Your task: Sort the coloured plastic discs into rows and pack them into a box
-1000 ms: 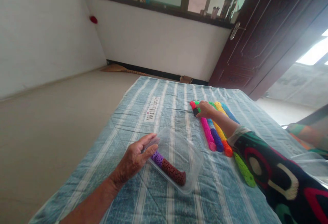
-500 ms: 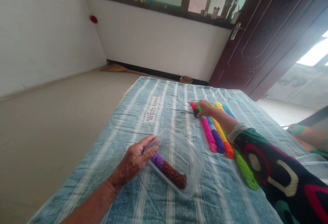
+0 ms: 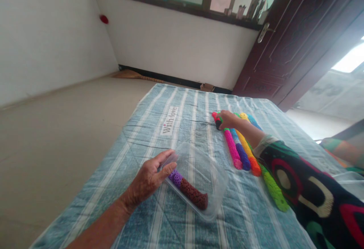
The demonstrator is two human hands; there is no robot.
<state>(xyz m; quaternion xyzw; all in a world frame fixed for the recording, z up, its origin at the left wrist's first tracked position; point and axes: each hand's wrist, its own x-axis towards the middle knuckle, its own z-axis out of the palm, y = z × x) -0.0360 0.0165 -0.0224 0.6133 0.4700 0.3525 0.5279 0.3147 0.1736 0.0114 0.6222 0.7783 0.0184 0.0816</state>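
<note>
My left hand [image 3: 149, 178] rests against the near left end of a clear plastic container [image 3: 212, 177], thumb and fingers on its rim. Inside lies a crocheted roll, purple at one end and dark red at the other [image 3: 189, 190]. My right hand [image 3: 226, 120] reaches far across the blue striped blanket [image 3: 176, 127] and closes on the far end of a roll with a black and green tip [image 3: 218, 123]. It sits in a row of coloured crocheted rolls [image 3: 241, 152]: pink, blue-purple, yellow-orange, green.
The blanket carries the words "With love" [image 3: 170, 120]. Another clear container [image 3: 345, 178] shows at the right edge beside another person's arm [image 3: 341, 150]. Bare floor lies to the left, a dark wooden door [image 3: 287, 40] stands behind, and a broom [image 3: 133, 75] lies along the wall.
Almost nothing has moved. My right hand stays at the far end of the rolls and my left hand stays on the container; the view shifted slightly.
</note>
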